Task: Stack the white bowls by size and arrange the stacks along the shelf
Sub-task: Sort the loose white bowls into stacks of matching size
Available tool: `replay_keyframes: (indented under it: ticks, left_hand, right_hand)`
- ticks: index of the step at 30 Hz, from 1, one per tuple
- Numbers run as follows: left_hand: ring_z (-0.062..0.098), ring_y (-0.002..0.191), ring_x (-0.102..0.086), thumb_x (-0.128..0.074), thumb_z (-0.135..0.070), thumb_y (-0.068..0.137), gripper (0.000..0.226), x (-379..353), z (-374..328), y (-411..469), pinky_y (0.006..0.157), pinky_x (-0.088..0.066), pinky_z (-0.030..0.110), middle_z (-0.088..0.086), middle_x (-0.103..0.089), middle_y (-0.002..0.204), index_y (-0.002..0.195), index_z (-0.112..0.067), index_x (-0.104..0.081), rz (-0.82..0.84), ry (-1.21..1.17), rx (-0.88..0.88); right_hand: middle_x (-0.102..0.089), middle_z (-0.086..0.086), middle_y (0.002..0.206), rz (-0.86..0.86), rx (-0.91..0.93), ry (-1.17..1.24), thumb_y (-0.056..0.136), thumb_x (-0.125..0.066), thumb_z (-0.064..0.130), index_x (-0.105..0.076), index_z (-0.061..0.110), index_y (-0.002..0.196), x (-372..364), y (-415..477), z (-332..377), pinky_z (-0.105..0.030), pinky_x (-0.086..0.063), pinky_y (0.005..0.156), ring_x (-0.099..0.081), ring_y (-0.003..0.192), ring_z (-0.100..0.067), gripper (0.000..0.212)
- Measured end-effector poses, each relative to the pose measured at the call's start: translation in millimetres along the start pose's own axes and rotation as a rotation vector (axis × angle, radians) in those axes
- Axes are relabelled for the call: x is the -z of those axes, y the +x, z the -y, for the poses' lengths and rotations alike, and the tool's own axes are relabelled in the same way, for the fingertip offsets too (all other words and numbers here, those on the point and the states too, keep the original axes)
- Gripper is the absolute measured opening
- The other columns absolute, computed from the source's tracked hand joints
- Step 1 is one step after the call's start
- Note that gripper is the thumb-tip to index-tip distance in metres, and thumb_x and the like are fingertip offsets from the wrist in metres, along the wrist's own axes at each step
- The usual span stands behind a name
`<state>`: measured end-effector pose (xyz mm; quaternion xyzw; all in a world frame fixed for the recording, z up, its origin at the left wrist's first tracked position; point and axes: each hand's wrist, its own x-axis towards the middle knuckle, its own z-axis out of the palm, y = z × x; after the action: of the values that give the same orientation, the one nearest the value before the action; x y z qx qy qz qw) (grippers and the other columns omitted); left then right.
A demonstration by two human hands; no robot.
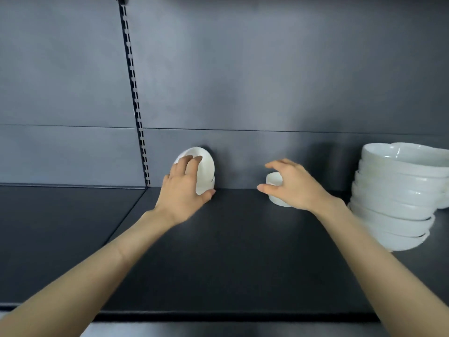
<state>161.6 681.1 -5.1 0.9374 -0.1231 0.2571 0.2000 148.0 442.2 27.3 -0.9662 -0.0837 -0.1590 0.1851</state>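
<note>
Bowls (393,190) plain glossy white; shelf (230,251) matt black; back panel (267,69) blue-grey; upright (136,98) black with pale slots.

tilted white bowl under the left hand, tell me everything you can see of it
The small glossy white bowl, ceramic by its look, is round and plain. It is tipped steeply on edge, opening toward the camera, at the back of the dark shelf near the grey back panel. The left hand grips it: fingers curl over its upper rim, thumb beneath. Another white rim shows just below, maybe a second bowl.
</note>
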Motion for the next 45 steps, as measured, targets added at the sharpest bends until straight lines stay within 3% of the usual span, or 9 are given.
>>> replay_keyframes:
  ticks: [7,9,14,20,23,28,34,38,45]
  left_hand:
    - [0.030,0.145,-0.008,-0.084,-0.034,0.067,0.115,-34,38,27,0.116,-0.020,0.049,0.011,-0.005,0.157,0.151,-0.014,-0.009,-0.052,-0.233,0.026]
    - [0.028,0.146,-0.004,-0.088,-0.030,0.062,0.125,-43,44,31,0.118,-0.017,0.044,0.010,-0.001,0.157,0.151,-0.016,-0.001,-0.047,-0.374,0.073]
    - [0.027,0.141,-0.019,-0.091,-0.024,0.059,0.133,-56,55,41,0.113,-0.026,0.042,0.007,-0.005,0.154,0.151,-0.020,0.005,-0.030,-0.585,0.173]
    - [0.029,0.137,-0.031,-0.090,-0.023,0.060,0.129,-60,57,42,0.109,-0.032,0.044,0.005,-0.012,0.151,0.152,-0.019,0.000,-0.040,-0.537,0.161]
    - [0.027,0.135,-0.034,-0.090,-0.025,0.060,0.128,-61,56,42,0.107,-0.034,0.041,0.002,-0.013,0.150,0.152,-0.022,0.000,-0.023,-0.552,0.165]
    - [0.019,0.133,-0.033,-0.088,-0.026,0.064,0.119,-63,52,42,0.100,-0.028,0.025,0.000,-0.015,0.147,0.151,-0.023,-0.007,0.003,-0.639,0.114]
    - [0.003,0.118,-0.033,-0.088,-0.025,0.063,0.109,-62,43,45,0.099,-0.033,0.027,-0.007,-0.023,0.143,0.147,-0.029,-0.018,0.075,-0.672,0.034]
    - [0.007,0.121,-0.040,-0.088,-0.023,0.063,0.097,-60,41,51,0.100,-0.041,0.031,-0.011,-0.035,0.137,0.139,-0.029,-0.029,0.117,-0.706,-0.023]
    - [0.007,0.122,-0.029,-0.092,-0.022,0.056,0.125,-43,48,83,0.105,-0.026,0.022,-0.010,-0.021,0.130,0.150,-0.035,-0.011,0.375,-0.551,-0.099]
  right_hand:
    - [-0.039,-0.003,0.144,-0.053,-0.208,0.043,0.081,-0.069,0.045,-0.041,0.018,0.141,-29,10,-12,-0.039,-0.034,0.105,-0.030,0.132,-0.028,0.071]
    - [-0.035,-0.003,0.146,-0.067,-0.262,0.068,0.080,-0.071,0.045,-0.039,0.018,0.142,-33,12,-19,-0.040,-0.033,0.104,-0.025,0.134,-0.028,0.074]
    - [-0.025,-0.007,0.152,-0.070,-0.347,0.082,0.079,-0.073,0.044,-0.032,0.017,0.145,-46,20,-37,-0.038,-0.023,0.112,-0.012,0.142,-0.030,0.082]
    - [-0.016,-0.008,0.156,-0.061,-0.426,0.167,0.078,-0.074,0.044,-0.027,0.016,0.148,-57,30,-54,-0.039,-0.019,0.114,-0.009,0.144,-0.030,0.089]
    - [-0.013,-0.008,0.157,-0.058,-0.464,0.209,0.077,-0.074,0.045,-0.026,0.018,0.149,-60,35,-58,-0.040,-0.023,0.113,-0.016,0.143,-0.032,0.090]
    - [-0.029,-0.011,0.146,-0.108,-0.507,0.234,0.073,-0.077,0.046,-0.022,0.016,0.149,-63,38,-60,-0.042,-0.035,0.109,-0.037,0.131,-0.033,0.098]
    - [-0.037,-0.012,0.141,-0.147,-0.478,0.249,0.067,-0.084,0.041,-0.027,0.014,0.147,-59,35,-55,-0.031,-0.037,0.099,-0.042,0.127,-0.028,0.102]
    - [-0.039,-0.010,0.141,-0.144,-0.452,0.281,0.065,-0.086,0.037,-0.029,0.014,0.147,-59,34,-53,-0.025,-0.034,0.091,-0.040,0.128,-0.026,0.102]
    - [-0.036,-0.007,0.140,-0.135,-0.447,0.332,0.063,-0.087,0.036,-0.029,0.018,0.146,-59,34,-53,-0.023,-0.034,0.089,-0.042,0.124,-0.023,0.104]
